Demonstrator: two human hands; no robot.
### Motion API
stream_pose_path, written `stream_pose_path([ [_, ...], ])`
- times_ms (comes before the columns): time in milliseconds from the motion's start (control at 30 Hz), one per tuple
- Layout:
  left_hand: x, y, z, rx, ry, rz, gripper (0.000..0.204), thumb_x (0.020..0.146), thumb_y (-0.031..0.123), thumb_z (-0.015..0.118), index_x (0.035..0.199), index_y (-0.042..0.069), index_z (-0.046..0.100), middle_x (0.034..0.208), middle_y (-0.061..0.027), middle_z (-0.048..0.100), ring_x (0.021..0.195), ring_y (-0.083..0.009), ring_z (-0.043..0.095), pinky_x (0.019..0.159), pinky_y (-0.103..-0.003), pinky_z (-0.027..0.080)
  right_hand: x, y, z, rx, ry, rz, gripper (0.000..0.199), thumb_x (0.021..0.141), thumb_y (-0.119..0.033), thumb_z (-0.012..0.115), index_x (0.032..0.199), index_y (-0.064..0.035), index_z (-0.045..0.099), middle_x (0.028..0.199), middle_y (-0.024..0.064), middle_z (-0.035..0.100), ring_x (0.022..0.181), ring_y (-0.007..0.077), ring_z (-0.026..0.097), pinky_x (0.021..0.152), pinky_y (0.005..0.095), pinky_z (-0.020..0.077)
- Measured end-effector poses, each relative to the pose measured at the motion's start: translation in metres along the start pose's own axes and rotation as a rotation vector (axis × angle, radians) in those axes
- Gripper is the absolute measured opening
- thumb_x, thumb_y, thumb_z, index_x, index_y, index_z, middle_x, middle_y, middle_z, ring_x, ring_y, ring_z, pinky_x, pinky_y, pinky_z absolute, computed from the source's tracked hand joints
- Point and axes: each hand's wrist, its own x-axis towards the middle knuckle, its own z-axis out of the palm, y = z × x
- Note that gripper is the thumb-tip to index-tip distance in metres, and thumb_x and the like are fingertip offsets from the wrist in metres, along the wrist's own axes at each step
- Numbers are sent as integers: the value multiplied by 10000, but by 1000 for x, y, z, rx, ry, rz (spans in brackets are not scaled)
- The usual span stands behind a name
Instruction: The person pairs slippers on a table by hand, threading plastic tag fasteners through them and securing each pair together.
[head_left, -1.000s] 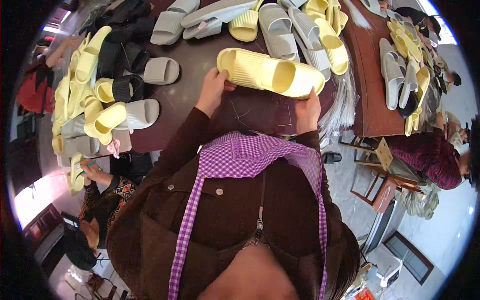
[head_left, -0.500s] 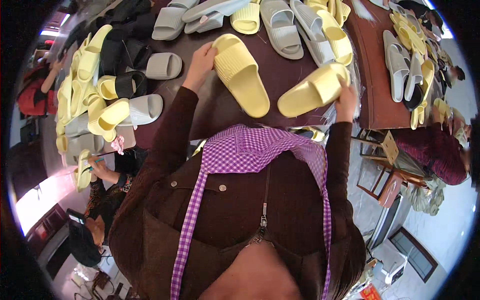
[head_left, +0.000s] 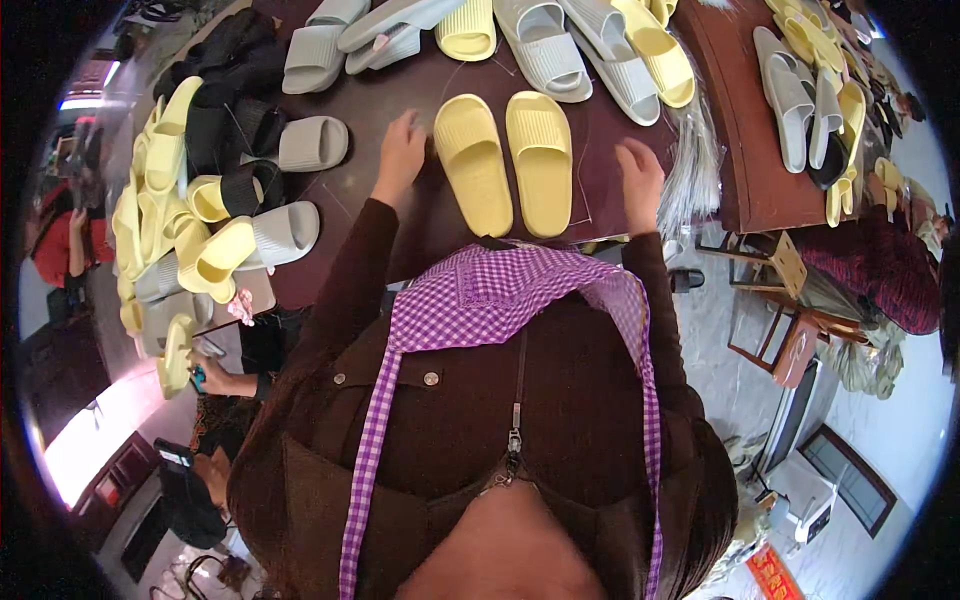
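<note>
Yellow slide sandals, one pair (head_left: 505, 160) — side by side, soles down, on the dark brown counter (head_left: 420, 230), between both hands. Left hand (head_left: 402, 150) just beside the left sandal, fingers loosely spread, holding nothing. Right hand (head_left: 640, 180) near the right sandal — fingers open, empty. Grey and yellow sandals (head_left: 560, 45) lie beyond.

Evenly bright, daylit from the lower right; soft shadows on the dark brown wooden table (head_left: 430, 215); strong fisheye bending, black vignette at edges.
</note>
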Motion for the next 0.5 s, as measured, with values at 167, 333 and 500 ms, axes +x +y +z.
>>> stream_pose_path([
  [167, -28, -22, 2, -247, 49, -141, 378, 855, 165, 498, 1177, -34, 491, 1085, -169, 568, 980, -248, 551, 850, -321, 430, -47, 18, -53, 48, 121, 311, 229, 834, -125, 578, 1001, 32, 575, 812, 60, 602, 664, 96, 548, 575, 224, 444],
  [333, -48, -10, 7, -451, -31, -349, 376, 865, 149, 509, 1193, -32, 482, 1107, -99, 552, 942, -181, 544, 784, -294, 452, -71, 44, -83, 105, 288, 418, 209, 837, -113, 561, 990, 29, 566, 772, 46, 585, 636, 91, 538, 521, 218, 438],
  [500, -58, 8, 9, -594, -57, -482, 384, 864, 158, 508, 1200, -24, 473, 1093, -108, 547, 903, -177, 541, 754, -306, 462, -82, 59, -85, 60, 262, 462, 210, 832, -114, 567, 986, 29, 564, 759, 42, 585, 626, 97, 541, 512, 219, 435],
])
